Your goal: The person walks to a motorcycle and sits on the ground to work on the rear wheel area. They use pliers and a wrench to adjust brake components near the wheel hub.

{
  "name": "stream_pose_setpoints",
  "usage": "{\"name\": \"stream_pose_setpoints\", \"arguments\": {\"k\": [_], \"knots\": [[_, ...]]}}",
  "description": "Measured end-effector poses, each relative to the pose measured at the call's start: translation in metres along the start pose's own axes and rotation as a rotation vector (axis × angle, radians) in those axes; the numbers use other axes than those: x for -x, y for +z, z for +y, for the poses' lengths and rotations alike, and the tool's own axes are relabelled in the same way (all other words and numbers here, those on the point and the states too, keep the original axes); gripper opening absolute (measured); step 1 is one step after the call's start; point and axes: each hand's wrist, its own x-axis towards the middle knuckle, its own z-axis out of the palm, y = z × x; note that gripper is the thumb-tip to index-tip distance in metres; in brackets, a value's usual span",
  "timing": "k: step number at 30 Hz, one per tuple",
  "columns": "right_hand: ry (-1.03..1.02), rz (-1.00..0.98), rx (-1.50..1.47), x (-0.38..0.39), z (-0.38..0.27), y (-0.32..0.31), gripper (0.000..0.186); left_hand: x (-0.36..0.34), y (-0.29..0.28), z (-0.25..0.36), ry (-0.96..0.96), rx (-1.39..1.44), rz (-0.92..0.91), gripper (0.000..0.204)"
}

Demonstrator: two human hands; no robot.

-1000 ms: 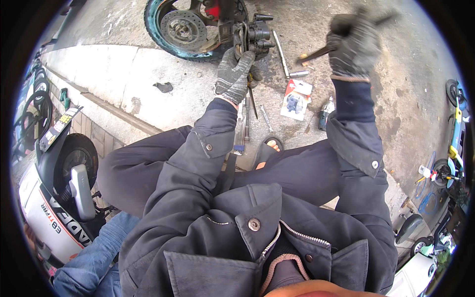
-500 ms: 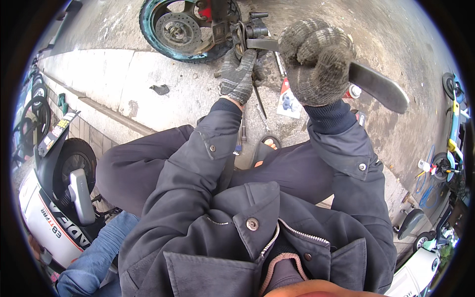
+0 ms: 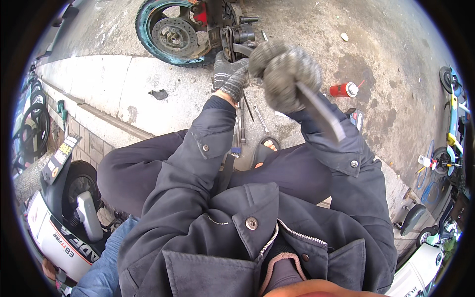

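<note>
My right hand [image 3: 287, 74], in a grey knitted glove, is closed round a flat steel bar [image 3: 321, 114]. The bar's free end points toward me over my right sleeve and looks blurred. Its other end reaches a dark metal assembly [image 3: 243, 34] beside the wheel, where the exact contact is hard to see. My left hand [image 3: 229, 76], gloved the same way, grips the lower side of that assembly; its fingertips are partly hidden. Just left of it lies the wheel [image 3: 173, 37], with a black tyre marked in light blue, a brake disc and a red part.
Long tools [image 3: 242, 123] and a wrench [image 3: 262, 121] lie on the pavement before my sandalled foot [image 3: 267, 146]. A red spray can [image 3: 344, 89] is at right. A black scrap [image 3: 158, 94] lies left. A white scooter [image 3: 54, 237] and a person's blue sleeve [image 3: 106, 257] are close at left.
My right hand has moved left, and the bar's free end has swung toward me. The red can now shows fully. My left hand stays at the metal assembly.
</note>
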Motion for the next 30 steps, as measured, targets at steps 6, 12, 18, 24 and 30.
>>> {"name": "stream_pose_setpoints", "arguments": {"k": [6, 12, 18, 24, 30], "knots": [[-0.441, 0.078, 1.466, -0.013, 0.005, -0.011, 0.012, -0.035, -0.01, -0.011, 0.028, -0.286, 0.096, 0.034], [-0.555, -0.181, 1.516, 0.0, 0.031, -0.026, 0.017, -0.078, -0.043, -0.036, 0.071, -0.426, 0.171, 0.031], [-0.55, 0.236, 1.785, 0.017, 0.037, -0.03, 0.021, -0.083, -0.055, -0.025, 0.216, -0.819, 0.174, 0.034], [-0.109, 0.287, 1.695, 0.018, 0.049, -0.025, 0.015, -0.086, -0.054, -0.019, 0.335, -1.191, 0.272, 0.033], [-0.149, 0.285, 1.671, 0.003, 0.056, -0.033, 0.029, -0.1, -0.067, -0.019, 0.081, -1.254, 0.372, 0.046]]}}
